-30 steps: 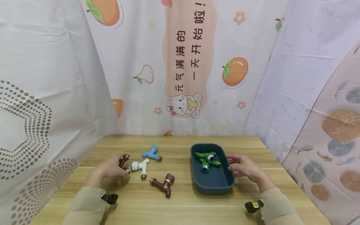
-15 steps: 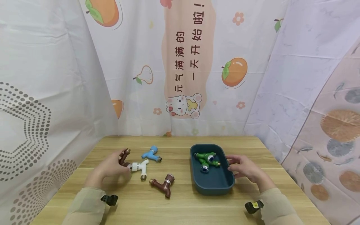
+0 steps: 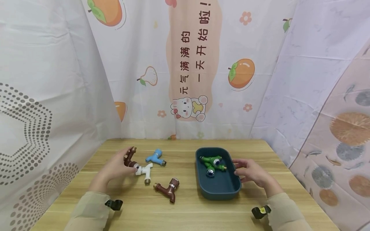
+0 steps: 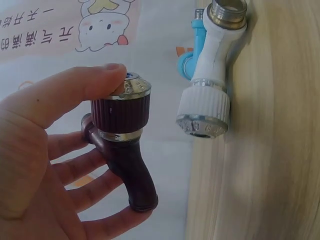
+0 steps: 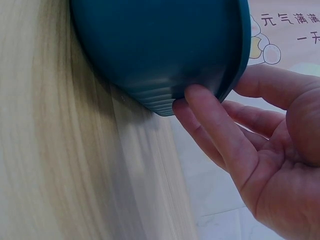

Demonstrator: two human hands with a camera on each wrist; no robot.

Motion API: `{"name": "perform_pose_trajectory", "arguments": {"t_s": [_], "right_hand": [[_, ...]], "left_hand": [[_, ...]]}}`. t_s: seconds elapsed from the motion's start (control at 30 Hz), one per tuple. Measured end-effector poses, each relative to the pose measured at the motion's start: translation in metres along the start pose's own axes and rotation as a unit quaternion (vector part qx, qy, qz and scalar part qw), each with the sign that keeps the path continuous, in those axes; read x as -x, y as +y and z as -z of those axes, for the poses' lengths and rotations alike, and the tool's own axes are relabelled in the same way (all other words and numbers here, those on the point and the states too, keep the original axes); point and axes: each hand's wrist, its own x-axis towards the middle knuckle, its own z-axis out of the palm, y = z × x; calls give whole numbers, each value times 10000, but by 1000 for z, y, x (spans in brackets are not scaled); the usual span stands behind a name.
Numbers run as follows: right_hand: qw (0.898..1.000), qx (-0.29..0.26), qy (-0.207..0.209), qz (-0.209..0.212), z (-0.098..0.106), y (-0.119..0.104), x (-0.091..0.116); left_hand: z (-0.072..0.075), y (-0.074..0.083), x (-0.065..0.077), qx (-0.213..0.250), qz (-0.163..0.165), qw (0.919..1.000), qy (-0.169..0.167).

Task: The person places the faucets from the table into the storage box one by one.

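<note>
Fingers of the left hand are curled round a dark brown tap at the left of a wood-grain surface; the thumb presses the chrome end of the tap's ribbed handle, and the other fingers lie along its body and spout. Just right of this tap is a white tap; the head view overlaps the two, while the left wrist view shows a gap between them. A light blue tap lies a little farther back, and a second brown tap lies nearer the person, towards the middle. Well to the right stands a dark teal plastic bin with rounded corners, two green taps together in its far half. The right hand is relaxed, its fingertips touching the bin's right side from outside, near the rim. Both sleeves are pale beige, each with a black device at the wrist. Behind hangs a white curtain printed with orange fruit, a cartoon rabbit and Chinese characters.
</note>
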Motion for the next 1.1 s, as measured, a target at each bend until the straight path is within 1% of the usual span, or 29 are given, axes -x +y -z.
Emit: {"name": "perform_pose_trajectory", "arguments": {"t_s": [0.5,0.67,0.9,1.1], "right_hand": [[10000,-15,-21,21,1,-1,1],[10000,-82,-24,44,1,0,0],[9999,-142,-24,38,1,3,-2],[9999,-141,-40,53,1,4,-2]], "left_hand": [[-2,16,-6,-220,-215,9991,298],[-6,22,-9,-199,-270,9988,357],[-12,27,-13,-77,-439,9982,392],[-15,33,-16,0,-374,9986,373]]}}
